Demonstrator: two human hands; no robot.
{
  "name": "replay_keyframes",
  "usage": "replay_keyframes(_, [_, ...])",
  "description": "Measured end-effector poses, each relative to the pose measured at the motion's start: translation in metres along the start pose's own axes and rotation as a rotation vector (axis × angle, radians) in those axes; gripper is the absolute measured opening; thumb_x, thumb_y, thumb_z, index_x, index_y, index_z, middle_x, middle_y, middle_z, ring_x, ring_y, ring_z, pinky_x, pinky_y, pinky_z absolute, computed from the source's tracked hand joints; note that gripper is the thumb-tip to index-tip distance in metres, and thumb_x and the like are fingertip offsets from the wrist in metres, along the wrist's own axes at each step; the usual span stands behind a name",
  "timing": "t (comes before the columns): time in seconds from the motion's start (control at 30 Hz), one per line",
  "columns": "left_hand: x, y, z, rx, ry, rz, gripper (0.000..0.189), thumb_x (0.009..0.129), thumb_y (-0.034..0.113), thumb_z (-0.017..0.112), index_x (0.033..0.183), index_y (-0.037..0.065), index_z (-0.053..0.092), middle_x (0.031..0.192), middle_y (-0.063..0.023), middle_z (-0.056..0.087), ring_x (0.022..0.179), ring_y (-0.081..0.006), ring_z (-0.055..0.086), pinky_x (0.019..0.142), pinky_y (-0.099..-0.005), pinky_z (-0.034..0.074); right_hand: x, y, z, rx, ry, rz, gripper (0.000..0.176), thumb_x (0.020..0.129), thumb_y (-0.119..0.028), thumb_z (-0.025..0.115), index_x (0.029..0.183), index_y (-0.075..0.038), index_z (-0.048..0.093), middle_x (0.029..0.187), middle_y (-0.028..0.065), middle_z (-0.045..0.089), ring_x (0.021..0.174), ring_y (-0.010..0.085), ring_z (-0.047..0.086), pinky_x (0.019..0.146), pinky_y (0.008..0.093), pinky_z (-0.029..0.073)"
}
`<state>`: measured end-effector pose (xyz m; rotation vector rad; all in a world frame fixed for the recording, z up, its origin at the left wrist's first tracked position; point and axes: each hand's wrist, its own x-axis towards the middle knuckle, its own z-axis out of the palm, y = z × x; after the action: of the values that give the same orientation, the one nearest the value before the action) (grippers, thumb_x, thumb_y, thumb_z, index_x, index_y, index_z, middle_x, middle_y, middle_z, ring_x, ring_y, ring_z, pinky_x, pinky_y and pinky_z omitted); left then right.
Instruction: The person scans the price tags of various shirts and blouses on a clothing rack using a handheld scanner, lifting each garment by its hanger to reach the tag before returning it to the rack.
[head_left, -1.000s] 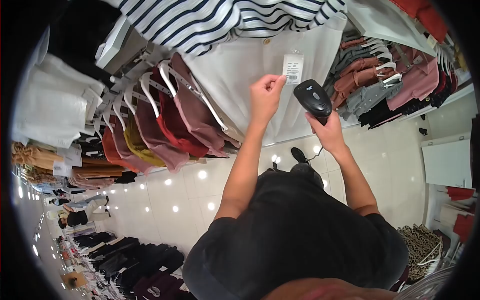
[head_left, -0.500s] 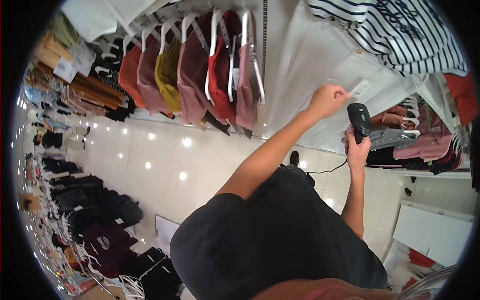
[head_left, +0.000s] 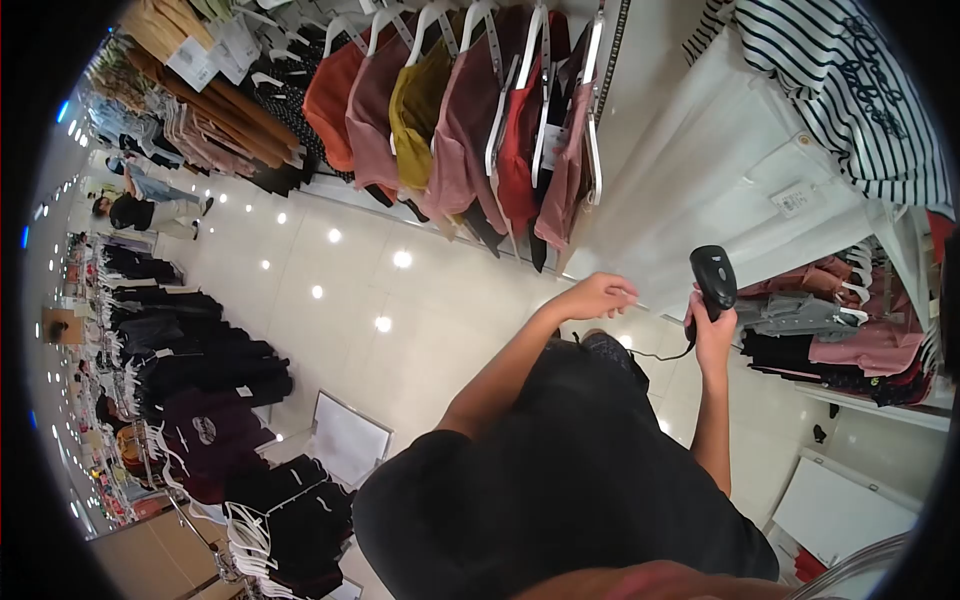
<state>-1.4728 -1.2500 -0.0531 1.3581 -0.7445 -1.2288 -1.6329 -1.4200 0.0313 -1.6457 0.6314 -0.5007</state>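
In my right hand (head_left: pixel 711 325) is a black barcode scanner (head_left: pixel 713 278), held upright by its handle with the head on top. A thin cable runs from it toward my body. My left hand (head_left: pixel 600 295) hovers in front of my waist, fingers loosely bent and holding nothing. Ahead hangs a white garment (head_left: pixel 690 150) with a paper price tag (head_left: pixel 790 200) lying against it, apart from both hands. Above it is a navy-and-white striped top (head_left: pixel 830 70).
Coloured tops (head_left: pixel 460 130) on white hangers line the rack ahead to the left. Folded and hung clothes (head_left: pixel 830 310) fill a shelf at the right. Dark garments (head_left: pixel 200 350) hang behind on the left, beside a white panel (head_left: pixel 348 440). A person (head_left: pixel 135 210) stands far off in the aisle.
My left hand has let go of the price tag and drawn back toward my body. The scanner stays in my right hand, slightly lower. The view has turned left.
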Motion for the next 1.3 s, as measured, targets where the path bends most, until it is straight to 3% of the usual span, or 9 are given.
replay_keyframes(0.17, [-0.049, -0.013, -0.034, -0.24, 0.44, 0.071, 0.02, 0.093, 0.02, 0.059, 0.104, 0.004, 0.066, 0.075, 0.0017, 0.058, 0.066, -0.0071, 0.054, 0.057, -0.0215, 0.043, -0.034, 0.005, 0.007, 0.067, 0.033, 0.016, 0.014, 0.089, -0.013, 0.065, 0.08, -0.003, 0.062, 0.059, -0.0015, 0.055, 0.051, 0.0051, 0.048, 0.047, 0.0232, 0.035])
replay_keyframes(0.2, [-0.053, -0.02, -0.041, -0.22, 0.428, 0.084, 0.02, 0.093, 0.02, 0.059, 0.104, 0.004, 0.066, 0.075, 0.0017, 0.058, 0.066, -0.0071, 0.054, 0.057, -0.0215, 0.043, -0.043, 0.009, 0.01, 0.058, 0.028, 0.013, 0.013, 0.088, -0.013, 0.065, 0.08, -0.002, 0.062, 0.06, -0.0014, 0.055, 0.051, 0.0049, 0.048, 0.047, 0.0228, 0.035])
replay_keyframes(0.27, [-0.061, -0.038, -0.04, -0.143, 0.681, 0.095, 0.016, 0.093, 0.019, 0.062, 0.1, 0.005, 0.065, 0.07, 0.0016, 0.057, 0.061, -0.0058, 0.051, 0.055, -0.0205, 0.042, -0.06, 0.004, 0.019, 0.099, 0.018, 0.049, 0.012, 0.087, -0.012, 0.066, 0.081, -0.002, 0.062, 0.06, -0.001, 0.056, 0.051, 0.0048, 0.049, 0.047, 0.0222, 0.036])
replay_keyframes(0.43, [-0.087, -0.034, 0.004, -0.207, 0.645, 0.069, 0.015, 0.094, 0.018, 0.06, 0.098, 0.004, 0.065, 0.071, 0.0013, 0.057, 0.061, -0.0056, 0.05, 0.055, -0.0193, 0.042, -0.119, 0.024, 0.028, 0.208, -0.009, 0.164, 0.007, 0.087, -0.007, 0.064, 0.087, 0.0, 0.062, 0.062, 0.0003, 0.056, 0.053, 0.0067, 0.051, 0.05, 0.0227, 0.039])
replay_keyframes(0.53, [-0.106, -0.018, 0.032, -0.284, 0.464, 0.036, 0.017, 0.093, 0.016, 0.059, 0.102, 0.003, 0.063, 0.075, 0.0005, 0.058, 0.066, -0.0074, 0.053, 0.06, -0.0216, 0.042, -0.137, 0.043, 0.04, 0.334, -0.05, 0.209, 0.014, 0.089, -0.005, 0.061, 0.101, 0.002, 0.06, 0.068, 0.0019, 0.057, 0.056, 0.0082, 0.053, 0.052, 0.0233, 0.041])
replay_keyframes(0.77, [-0.189, -0.017, -0.006, -0.072, 0.27, 0.034, 0.021, 0.095, 0.016, 0.057, 0.108, 0.0, 0.061, 0.086, -0.0039, 0.063, 0.077, -0.011, 0.059, 0.069, -0.0249, 0.047, -0.139, 0.019, 0.084, 0.205, -0.26, 0.253, 0.02, 0.088, -0.004, 0.061, 0.107, 0.003, 0.061, 0.068, 0.0018, 0.057, 0.055, 0.0081, 0.053, 0.052, 0.0234, 0.042])
replay_keyframes(0.9, [-0.234, -0.043, -0.065, 0.083, 0.456, 0.041, 0.021, 0.094, 0.013, 0.057, 0.11, 0.0, 0.061, 0.087, -0.0054, 0.064, 0.081, -0.0122, 0.061, 0.074, -0.0275, 0.049, -0.126, 0.017, 0.15, 0.134, -0.351, 0.157, 0.02, 0.088, -0.004, 0.06, 0.107, 0.003, 0.061, 0.067, 0.0021, 0.057, 0.055, 0.0088, 0.054, 0.052, 0.0236, 0.042])
replay_keyframes(1.1, [-0.328, -0.061, -0.153, -0.018, 0.704, 0.246, 0.02, 0.093, 0.014, 0.06, 0.106, -0.001, 0.063, 0.081, -0.0047, 0.064, 0.074, -0.0116, 0.06, 0.071, -0.026, 0.049, -0.094, 0.003, 0.328, 0.167, -0.539, 0.238, 0.017, 0.091, -0.011, 0.061, 0.102, 0.002, 0.058, 0.067, 0.0016, 0.055, 0.054, 0.0098, 0.053, 0.052, 0.0239, 0.043])
replay_keyframes(1.3, [-0.469, -0.094, -0.247, 0.03, 1.038, 0.138, 0.018, 0.092, 0.013, 0.061, 0.104, 0.001, 0.064, 0.082, -0.0061, 0.066, 0.072, -0.0128, 0.061, 0.07, -0.0267, 0.05, -0.097, -0.069, 0.489, 0.141, -0.965, 0.124, 0.016, 0.092, -0.012, 0.062, 0.104, -0.001, 0.061, 0.067, -0.0002, 0.055, 0.054, 0.0074, 0.052, 0.051, 0.0233, 0.04])
